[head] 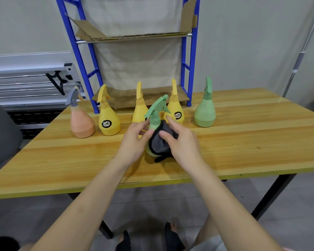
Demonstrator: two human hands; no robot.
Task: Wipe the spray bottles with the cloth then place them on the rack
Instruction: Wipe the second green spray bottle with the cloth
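Cloth and hands hide the green bottle's body.

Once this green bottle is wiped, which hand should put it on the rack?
Left, probably. The left hand already grips the green bottle at its neck, while the right hand presses the dark cloth against its body. The rack stands straight ahead, so neither side looks nearer.
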